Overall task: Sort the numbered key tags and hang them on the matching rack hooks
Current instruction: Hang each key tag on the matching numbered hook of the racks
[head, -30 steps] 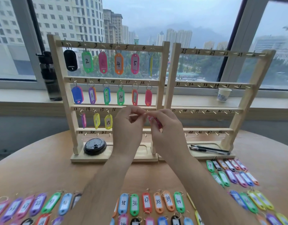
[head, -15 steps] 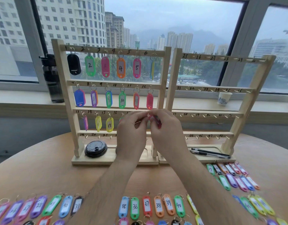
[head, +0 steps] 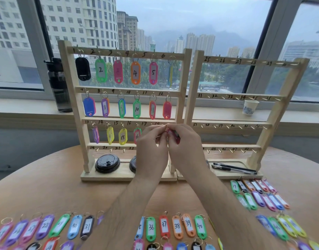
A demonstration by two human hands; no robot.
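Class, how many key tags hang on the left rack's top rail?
6, left to right: black tag, green 2, pink tag, orange 4, pink 5, yellow tag edge-on. None seem hidden.

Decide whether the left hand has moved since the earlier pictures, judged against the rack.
Yes. The left hand has shifted slightly right along the rack: the 16 tag, hidden behind it before, now shows beside it.

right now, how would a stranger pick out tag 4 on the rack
Start at the left rack of the two by the window. On its top rail, count to the fourth hanging tag: tag 4 is the only orange one, between two pink tags.
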